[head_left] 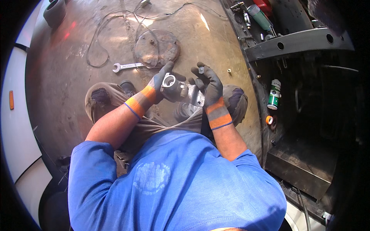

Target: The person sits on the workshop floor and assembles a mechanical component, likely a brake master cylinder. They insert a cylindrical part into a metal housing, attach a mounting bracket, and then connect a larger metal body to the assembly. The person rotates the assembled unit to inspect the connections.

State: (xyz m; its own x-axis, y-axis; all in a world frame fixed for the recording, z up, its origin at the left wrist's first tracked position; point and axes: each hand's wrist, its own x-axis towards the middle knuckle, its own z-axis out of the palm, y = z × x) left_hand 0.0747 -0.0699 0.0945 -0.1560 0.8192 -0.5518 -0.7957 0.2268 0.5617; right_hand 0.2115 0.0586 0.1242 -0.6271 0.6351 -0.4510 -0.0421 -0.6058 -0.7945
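Observation:
In front of my lap I hold a silvery cast-metal housing (190,94) with a round open port at its left end and a flat lug with a hole at its right. My left hand (158,84), in a dark glove with an orange and grey cuff, is closed around the port end. The gloved right hand (212,86) is beside the housing's right end, fingers bent upward. A small grey piece (200,70) shows at its fingertips, too small to name. Whether the right palm also touches the housing is hard to tell.
Beyond my hands lie an open-end wrench (125,67), a rusty round plate (169,44) and a looped thin cable (98,48). To the right, a dark metal frame (300,45) holds tools, a green-and-white spray can (274,94) and an orange tape roll (269,120). White panels (17,115) stand left.

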